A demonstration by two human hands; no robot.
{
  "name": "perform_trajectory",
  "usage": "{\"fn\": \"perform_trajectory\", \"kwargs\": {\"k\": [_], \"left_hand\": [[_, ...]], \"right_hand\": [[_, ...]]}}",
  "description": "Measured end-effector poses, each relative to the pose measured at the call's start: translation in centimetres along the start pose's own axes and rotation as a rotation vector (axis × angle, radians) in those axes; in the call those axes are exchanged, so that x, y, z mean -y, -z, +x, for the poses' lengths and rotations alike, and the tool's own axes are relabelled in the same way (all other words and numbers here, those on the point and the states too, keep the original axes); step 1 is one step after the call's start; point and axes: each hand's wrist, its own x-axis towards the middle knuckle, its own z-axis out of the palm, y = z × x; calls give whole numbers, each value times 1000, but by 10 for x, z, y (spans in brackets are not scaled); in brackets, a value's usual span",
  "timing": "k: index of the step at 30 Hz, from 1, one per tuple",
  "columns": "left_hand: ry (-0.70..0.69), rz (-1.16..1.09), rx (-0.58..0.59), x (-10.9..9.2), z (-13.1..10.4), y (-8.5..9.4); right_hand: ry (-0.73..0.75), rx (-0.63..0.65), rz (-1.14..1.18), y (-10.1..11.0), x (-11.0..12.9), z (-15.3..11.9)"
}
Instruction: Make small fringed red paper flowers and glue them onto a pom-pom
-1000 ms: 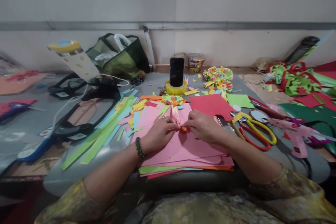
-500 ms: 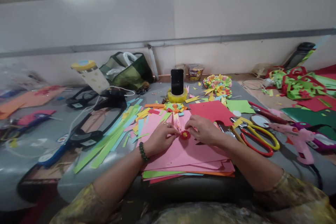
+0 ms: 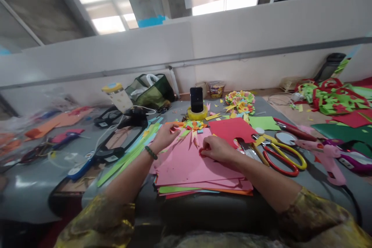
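Pink sheets (image 3: 186, 168) lie stacked in front of me, with green, orange and red sheets beneath. At their upper left is my left hand (image 3: 165, 136), its fingers reaching to the edge of a multicoloured paper flower (image 3: 194, 125); whether they grip anything there is too small to tell. Over the right part of the stack, my right hand (image 3: 217, 149) pinches a small red paper flower (image 3: 204, 152) between thumb and fingers. Pale pointed strips hang from the multicoloured flower onto the pink paper.
A phone (image 3: 197, 100) stands on a yellow tape roll (image 3: 197, 113) behind the stack. Scissors (image 3: 280, 157) and a pink glue gun (image 3: 327, 157) lie at right. Green strips (image 3: 128, 159) and a black strap (image 3: 116, 153) are at left, below a cup (image 3: 117, 97).
My left hand has moved away from the small red flower, up and left to the multicoloured flower. My right hand keeps the red flower, now turned on edge. The view has tilted up.
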Motion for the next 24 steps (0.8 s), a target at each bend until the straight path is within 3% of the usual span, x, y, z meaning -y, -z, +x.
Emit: {"fn": "perform_trajectory", "kwargs": {"k": [4, 9, 15, 19, 24], "left_hand": [[115, 76, 66, -5, 32, -2], [298, 92, 224, -11, 63, -21], [392, -37, 365, -16, 72, -42], [385, -99, 343, -16, 74, -47], [354, -106, 319, -15, 75, -41]], "right_hand": [[20, -21, 62, 4, -2, 0], [37, -121, 132, 6, -9, 3], [68, -217, 206, 7, -17, 9], [50, -256, 241, 7, -18, 11], [87, -263, 324, 7, -20, 12]]}}
